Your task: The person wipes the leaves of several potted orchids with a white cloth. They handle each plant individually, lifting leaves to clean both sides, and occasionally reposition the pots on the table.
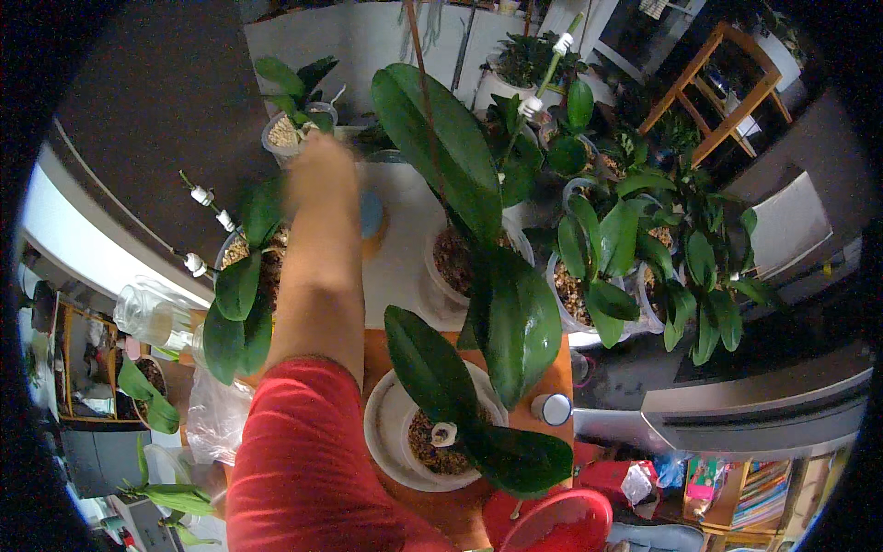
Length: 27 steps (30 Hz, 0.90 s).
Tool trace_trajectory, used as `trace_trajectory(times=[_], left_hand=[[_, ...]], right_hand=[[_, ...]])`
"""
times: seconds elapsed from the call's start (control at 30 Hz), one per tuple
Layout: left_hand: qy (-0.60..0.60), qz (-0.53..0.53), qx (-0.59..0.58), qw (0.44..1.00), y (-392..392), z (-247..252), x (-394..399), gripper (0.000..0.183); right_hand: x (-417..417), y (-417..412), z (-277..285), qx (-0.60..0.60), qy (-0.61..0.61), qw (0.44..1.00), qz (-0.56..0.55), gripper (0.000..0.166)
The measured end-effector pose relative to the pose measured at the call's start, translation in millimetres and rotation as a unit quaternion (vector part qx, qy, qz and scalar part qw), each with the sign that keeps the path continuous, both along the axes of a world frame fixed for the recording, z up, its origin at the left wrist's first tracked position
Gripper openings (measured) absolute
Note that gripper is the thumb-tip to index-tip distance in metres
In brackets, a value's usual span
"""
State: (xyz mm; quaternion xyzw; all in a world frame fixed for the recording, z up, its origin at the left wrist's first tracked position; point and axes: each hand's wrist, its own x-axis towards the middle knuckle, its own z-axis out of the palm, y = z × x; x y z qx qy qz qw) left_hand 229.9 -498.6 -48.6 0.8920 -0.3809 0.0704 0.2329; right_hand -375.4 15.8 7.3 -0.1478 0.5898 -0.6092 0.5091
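My left arm stretches away over the table, and my left hand (321, 159), blurred, is at a small orchid (293, 86) in a clear pot (281, 141) filled with pale chips. The fingers are near the plant's base; whether they grip anything is hidden. My right hand is out of view. Beside the forearm, a potted orchid (238, 290) has a stem with white clips (200, 195). A large-leaved orchid (441, 152) stands in a clear pot (445, 293) on a white surface (397, 290). Closest to me, another orchid (428, 366) sits in a pot on a white dish (383, 441).
A blue round object (370, 215) lies right of my forearm. Several potted orchids (600, 248) crowd the right. A white-topped small container (552, 409) and a red basin (559, 524) are near me. Glass jar (148, 317) and clear plastic bag (217, 417) lie left.
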Motion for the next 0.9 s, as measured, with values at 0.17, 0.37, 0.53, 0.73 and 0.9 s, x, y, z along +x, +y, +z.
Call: trace_trajectory(times=[0.17,0.37,0.53,0.73,0.9], left_hand=[[0.043,0.011,-0.003,0.999,29,44,-3,0.026],[0.097,0.029,0.016,0.995,-6,16,43,0.027],[0.18,-0.004,-0.069,0.981,18,48,-29,0.025],[0.144,0.051,0.084,0.985,29,79,0,0.021],[0.05,-0.026,-0.04,0.998,37,98,-25,0.022]], right_hand=[[12,-27,10,-0.035,0.007,0.998,0.054,0.009],[10,-29,14,0.019,0.062,0.998,0.009,0.007],[14,-10,23,0.043,0.1,0.993,-0.044,0.005],[9,-18,23,0.053,0.106,0.992,-0.032,0.004],[12,-10,34,0.053,0.117,0.99,-0.059,0.003]])
